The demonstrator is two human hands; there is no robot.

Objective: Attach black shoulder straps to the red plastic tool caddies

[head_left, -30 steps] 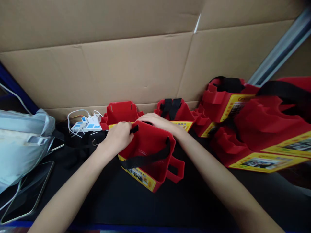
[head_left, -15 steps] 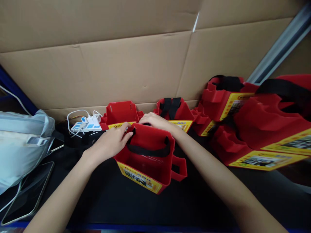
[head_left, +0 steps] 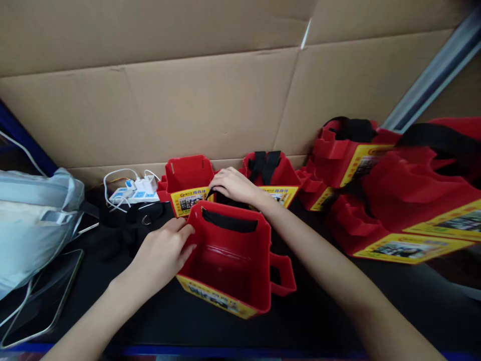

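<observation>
In the middle of the black tabletop is a red plastic box (head_left: 221, 260) with a yellow printed label (head_left: 218, 298) on its front and a small side loop at its right. My left hand (head_left: 163, 250) grips the box's left wall, fingers curled over the rim. A black strap (head_left: 230, 220) runs through slots in the back wall and lies nearly flat against its inside. Behind that wall, my right hand (head_left: 235, 186) is closed on the strap, pulling part of it up near the left slot. The rest of the strap behind the wall is mostly hidden.
Two similar red boxes (head_left: 190, 173) stand along the cardboard wall (head_left: 210, 110). Several more red boxes (head_left: 409, 190) are stacked at the right. On the left are a power strip (head_left: 137, 193) with cables, a light blue bag (head_left: 37, 220) and a phone (head_left: 45, 296).
My left hand has left the strap's upper left end and moved down to the box's left wall. The strap's hanging loop inside has been drawn tight. The right hand has shifted slightly left.
</observation>
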